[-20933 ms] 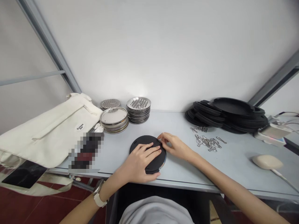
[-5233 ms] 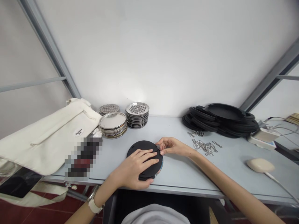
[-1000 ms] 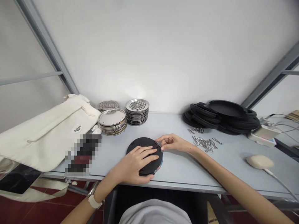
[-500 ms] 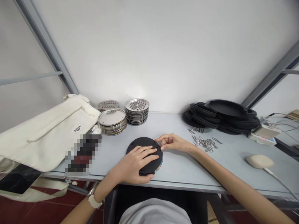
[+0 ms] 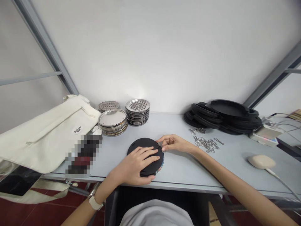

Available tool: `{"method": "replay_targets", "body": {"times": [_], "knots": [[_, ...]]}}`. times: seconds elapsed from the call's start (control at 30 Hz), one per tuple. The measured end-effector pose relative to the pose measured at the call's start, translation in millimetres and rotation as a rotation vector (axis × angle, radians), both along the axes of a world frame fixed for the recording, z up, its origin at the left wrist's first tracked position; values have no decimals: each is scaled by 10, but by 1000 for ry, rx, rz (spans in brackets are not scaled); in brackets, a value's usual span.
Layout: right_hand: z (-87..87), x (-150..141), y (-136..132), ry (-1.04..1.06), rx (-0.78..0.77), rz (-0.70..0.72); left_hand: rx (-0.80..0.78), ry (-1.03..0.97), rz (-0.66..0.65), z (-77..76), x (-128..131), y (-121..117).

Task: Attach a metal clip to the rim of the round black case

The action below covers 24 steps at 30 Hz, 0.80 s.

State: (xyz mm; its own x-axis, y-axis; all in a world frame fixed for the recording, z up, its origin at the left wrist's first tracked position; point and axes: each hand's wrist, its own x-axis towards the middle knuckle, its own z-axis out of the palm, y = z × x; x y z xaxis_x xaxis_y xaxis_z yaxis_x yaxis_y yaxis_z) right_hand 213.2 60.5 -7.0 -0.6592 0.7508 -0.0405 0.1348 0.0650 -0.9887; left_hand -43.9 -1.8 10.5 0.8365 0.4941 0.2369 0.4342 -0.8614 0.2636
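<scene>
A round black disc (image 5: pixel 144 142) with a shiny metal rim on its right side lies on the table near the front edge. My left hand (image 5: pixel 140 163) rests flat on top of it, fingers spread. At the disc's upper right edge, my right hand (image 5: pixel 169 143) pinches a small metal wire clip (image 5: pixel 159 144) between thumb and forefinger. The clip touches the rim there; its far part is hidden by the fingers. Several similar metal wire clips (image 5: pixel 205 143) lie loose to the right of my right hand.
Behind the disc stand a stack of plain metal discs (image 5: pixel 113 127) and a stack of perforated grater discs (image 5: pixel 137 116). Black ring-shaped parts (image 5: pixel 225 117) are piled back right. A cream bag (image 5: pixel 51 131) lies left; a beige mouse-like device (image 5: pixel 261 162) with a cable sits right.
</scene>
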Motion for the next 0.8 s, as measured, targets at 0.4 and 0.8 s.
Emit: {"method": "replay_targets", "body": {"times": [0.4, 0.8], "knots": [[-30, 13, 7, 11, -10, 7, 2, 15, 2, 9, -3, 0], [-24, 19, 8, 34, -62, 25, 1, 2, -5, 0, -3, 2]]}}
